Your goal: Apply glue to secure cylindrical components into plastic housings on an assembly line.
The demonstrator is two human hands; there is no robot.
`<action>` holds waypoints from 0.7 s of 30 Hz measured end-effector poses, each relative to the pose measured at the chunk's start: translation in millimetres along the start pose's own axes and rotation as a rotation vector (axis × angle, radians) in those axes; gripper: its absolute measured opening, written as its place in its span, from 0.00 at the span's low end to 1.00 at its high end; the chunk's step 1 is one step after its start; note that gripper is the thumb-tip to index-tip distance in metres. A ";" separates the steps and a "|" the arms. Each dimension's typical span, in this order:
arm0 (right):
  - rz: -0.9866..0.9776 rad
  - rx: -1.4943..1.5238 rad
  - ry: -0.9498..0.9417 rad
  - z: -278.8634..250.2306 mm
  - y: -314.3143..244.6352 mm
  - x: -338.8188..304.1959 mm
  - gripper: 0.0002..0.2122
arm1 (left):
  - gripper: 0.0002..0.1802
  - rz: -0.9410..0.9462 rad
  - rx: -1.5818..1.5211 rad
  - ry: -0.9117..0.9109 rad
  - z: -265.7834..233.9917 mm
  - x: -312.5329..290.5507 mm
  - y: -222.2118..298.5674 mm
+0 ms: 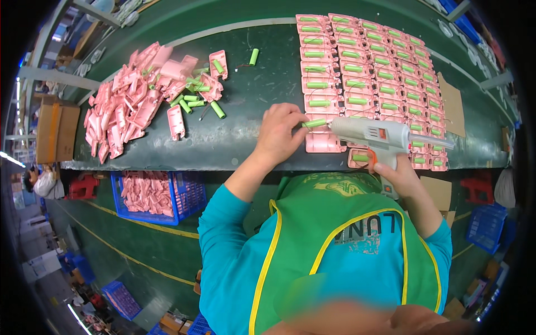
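My left hand (279,135) pinches a green cylindrical battery (315,123) at the left edge of the rows of pink plastic shells (306,63). The battery lies over one shell, and the nearest shell in that column is a pink half-shell (325,144). Wrapped round the handle of a grey-white hot glue gun (385,132) is my right hand (400,174), with fingers near its orange trigger. The gun's nozzle points left, close to the battery's right end. A clear glue stick sticks out of its back. Most shells in the rows hold green batteries with thin wires.
A heap of pink shells (125,103) lies on the left of the green table (245,131), with loose green batteries (218,110) beside it. A cardboard box (58,131) stands at the table's left end. Below is a blue crate (177,198) of pink parts.
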State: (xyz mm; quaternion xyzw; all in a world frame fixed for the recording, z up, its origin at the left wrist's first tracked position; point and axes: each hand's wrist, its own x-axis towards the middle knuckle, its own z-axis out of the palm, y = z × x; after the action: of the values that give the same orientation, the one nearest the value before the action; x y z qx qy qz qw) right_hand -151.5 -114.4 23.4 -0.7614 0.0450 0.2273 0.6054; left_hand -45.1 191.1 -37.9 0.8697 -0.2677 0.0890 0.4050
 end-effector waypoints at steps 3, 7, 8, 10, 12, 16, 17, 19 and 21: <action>-0.001 0.010 -0.004 -2.6 -1.1 -2.5 0.26 | 0.14 0.065 0.032 -0.069 10.5 5.1 2.8; -0.040 0.204 -0.040 -6.5 -3.4 -5.1 0.27 | 0.13 0.105 0.087 -0.046 20.6 9.3 7.5; -0.075 0.250 -0.028 -7.3 -3.2 -5.2 0.27 | 0.13 0.104 0.088 -0.016 22.1 9.1 7.6; -0.071 0.259 -0.029 -11.5 -4.1 -5.0 0.28 | 0.12 0.099 0.091 0.014 23.5 9.0 6.0; -0.068 0.269 -0.028 -12.9 -3.5 -3.7 0.28 | 0.12 0.126 0.110 0.003 24.4 10.0 3.0; -0.107 0.280 -0.022 -8.6 -4.0 -2.5 0.28 | 0.07 0.144 0.102 0.067 28.9 12.8 -1.6; -0.115 0.271 -0.028 -7.1 -4.9 -2.4 0.27 | 0.07 0.137 0.091 0.068 29.4 12.6 -2.0; -0.090 0.247 -0.027 -7.3 -5.0 -0.5 0.26 | 0.07 0.129 0.079 0.065 30.1 12.6 -1.9; -0.066 0.224 -0.025 -7.4 -4.3 1.5 0.25 | 0.08 0.129 0.078 0.066 30.2 13.3 -0.9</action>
State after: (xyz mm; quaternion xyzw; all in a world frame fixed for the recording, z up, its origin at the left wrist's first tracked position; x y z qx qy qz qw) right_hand -146.6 -120.0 27.9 -0.6874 0.0377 0.2102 0.6942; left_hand -35.4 163.6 -53.3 0.8622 -0.3062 0.1539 0.3729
